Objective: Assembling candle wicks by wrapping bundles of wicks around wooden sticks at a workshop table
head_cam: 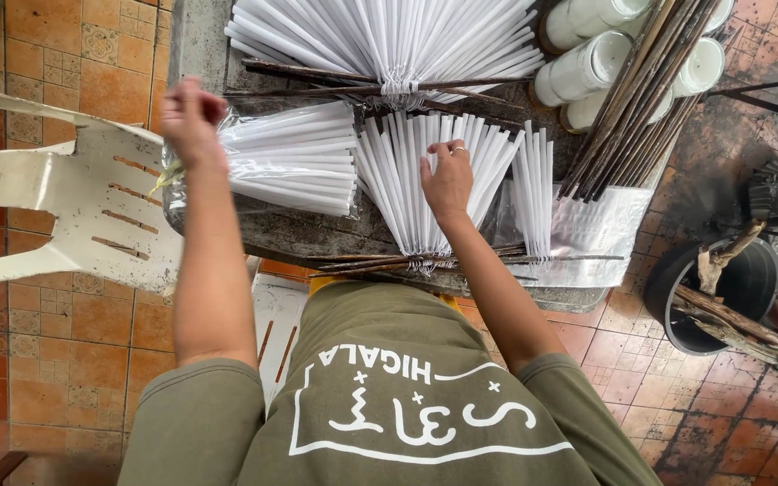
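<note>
**A:** Your left hand [193, 119] is pinched shut on the gathered end of the clear plastic bag [290, 160], right at the table's left edge. It's a little blurred, so I can't tell which fingers carry the grip. Is the bag full?

**B:** It looks packed with thin white candles lying side by side. Your right hand [448, 180] is spread flat, fingers pressed onto the fan of white candles [429, 184] in front of you, a ring on one finger. It clasps nothing; it only pins them down.

**A:** So where is the work sitting?

**B:** On the worn grey table [317, 232] just ahead of your chest. The fan narrows to a tied bunch near your edge, crossing a couple of dark sticks [407, 263].

**A:** Any advice for doing this well?

**B:** As I judge it, keep your palm low and even, so no candle rolls or snaps, and keep the bag's neck tight so the packed ones stay aligned. Thin wax likely bends under sideways force.

**A:** And around that?

**B:** A second fan [389, 40] lies farther back, a small loose row [533, 189] to your right, then a bundle of long dark sticks [637, 99] over thick white candles [587, 67]. A white plastic chair [65, 211] stands left; a black bucket [722, 292] of wood scraps sits on the tiled floor to the right.
</note>
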